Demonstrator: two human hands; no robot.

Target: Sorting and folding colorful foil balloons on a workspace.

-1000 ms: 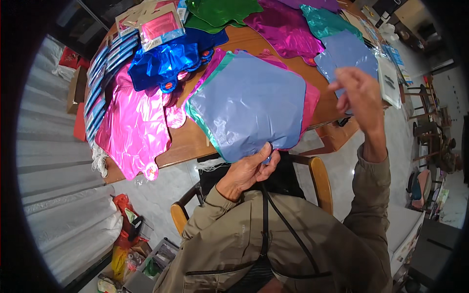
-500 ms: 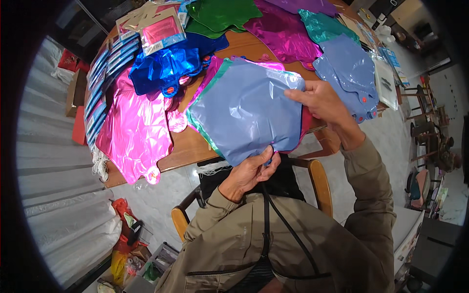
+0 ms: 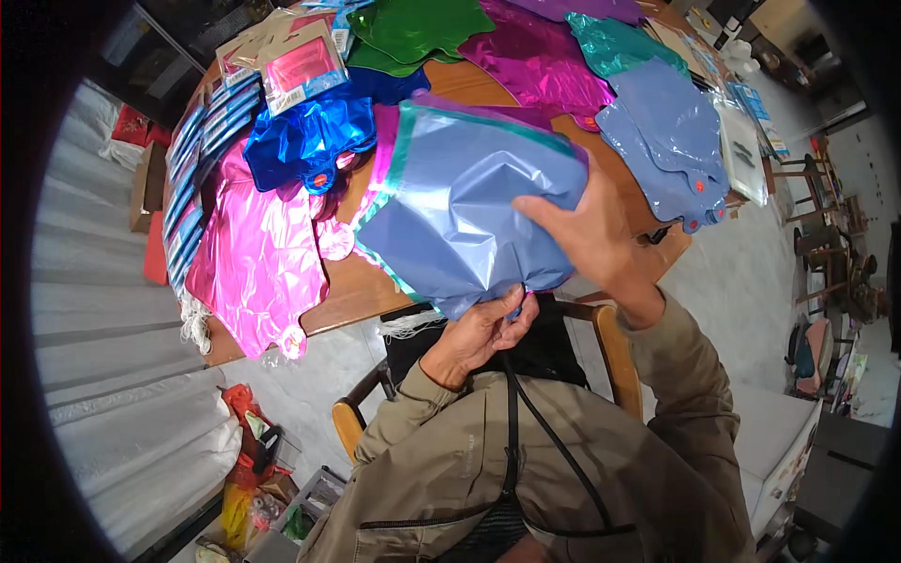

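Observation:
A flat, light blue foil balloon [image 3: 460,206] is held up in front of me over the near edge of the wooden table [image 3: 375,296]. My left hand [image 3: 479,333] pinches its neck at the bottom. My right hand [image 3: 587,235] lies spread on its right side, fingers pressing the foil. A teal-edged foil sheet sits right behind it.
The table carries many flat foil balloons: pink [image 3: 258,253], dark blue [image 3: 305,141], green [image 3: 404,33], magenta [image 3: 544,61], teal [image 3: 615,42] and another light blue pile [image 3: 666,136]. Packaged balloons [image 3: 300,66] lie at the far left. A wooden chair [image 3: 615,347] stands under me.
My right hand came down from the raised position at the right and now rests on the blue balloon. The balloon has been drawn closer and bent slightly. My left hand keeps its hold.

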